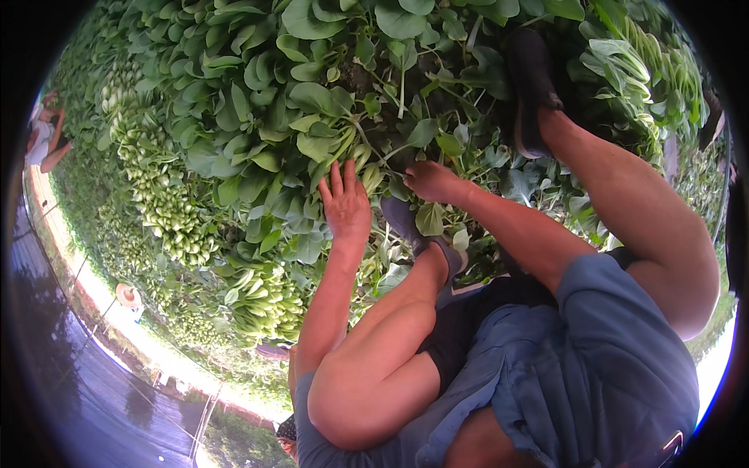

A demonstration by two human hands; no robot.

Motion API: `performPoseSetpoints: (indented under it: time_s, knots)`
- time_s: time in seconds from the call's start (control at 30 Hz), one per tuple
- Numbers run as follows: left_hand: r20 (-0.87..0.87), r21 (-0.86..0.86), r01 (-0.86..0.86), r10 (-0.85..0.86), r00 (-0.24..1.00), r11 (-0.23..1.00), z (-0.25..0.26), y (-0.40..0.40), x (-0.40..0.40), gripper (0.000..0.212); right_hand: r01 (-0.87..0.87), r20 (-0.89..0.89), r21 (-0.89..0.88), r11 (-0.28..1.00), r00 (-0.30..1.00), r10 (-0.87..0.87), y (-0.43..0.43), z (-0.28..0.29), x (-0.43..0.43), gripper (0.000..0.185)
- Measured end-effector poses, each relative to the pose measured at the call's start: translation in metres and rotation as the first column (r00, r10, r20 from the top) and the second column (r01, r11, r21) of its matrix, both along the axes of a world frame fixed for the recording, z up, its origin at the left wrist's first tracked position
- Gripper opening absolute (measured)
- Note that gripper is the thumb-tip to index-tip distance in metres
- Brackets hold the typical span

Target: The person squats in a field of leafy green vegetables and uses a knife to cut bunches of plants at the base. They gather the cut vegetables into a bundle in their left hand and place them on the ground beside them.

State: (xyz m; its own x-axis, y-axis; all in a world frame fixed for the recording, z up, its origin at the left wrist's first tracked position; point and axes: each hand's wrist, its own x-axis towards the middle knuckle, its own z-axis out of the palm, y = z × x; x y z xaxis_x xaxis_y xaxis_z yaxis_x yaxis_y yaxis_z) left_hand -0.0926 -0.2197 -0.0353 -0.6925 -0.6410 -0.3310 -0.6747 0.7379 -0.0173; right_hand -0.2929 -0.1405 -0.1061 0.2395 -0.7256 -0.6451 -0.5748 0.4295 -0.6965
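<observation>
My left hand lies back up against a leafy green plant, probably bok choy. Its fingers are extended and slightly apart, with the tips among the pale stalks; its palm is hidden. To the right, my right hand is curled low over the bed, close to the plant's base. A thin pale stem runs down towards its fingertips. Whether the curled fingers hold that stem or something else is hidden. Loose yellowish leaves lie below this hand, beside my shoe.
Dense standing greens fill the upper left. Pulled bunches lie in a row, with another pile nearer my left arm and more bunches at upper right. My other shoe stands among leaves. Other people are at the far left.
</observation>
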Motion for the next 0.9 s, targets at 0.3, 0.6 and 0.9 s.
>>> performPoseSetpoints:
  time_s: [0.3,0.6,0.9]
  knots:
    - [-0.075,0.026,-0.013,0.015,0.997,1.0,-0.003,-0.007,-0.008,0.018,-0.158,-0.058,0.119,0.98,0.984,0.166,0.005,-0.028,0.006,0.031]
    - [-0.093,-0.073,0.025,-0.032,0.995,0.997,0.007,-0.009,-0.011,0.028,0.346,0.054,-0.081,0.935,0.938,-0.342,-0.013,0.046,-0.044,0.035]
    - [-0.036,-0.082,-0.069,0.066,0.997,0.994,0.014,-0.006,-0.03,0.054,0.258,0.086,-0.241,0.936,0.966,-0.244,-0.055,0.015,-0.031,0.03]
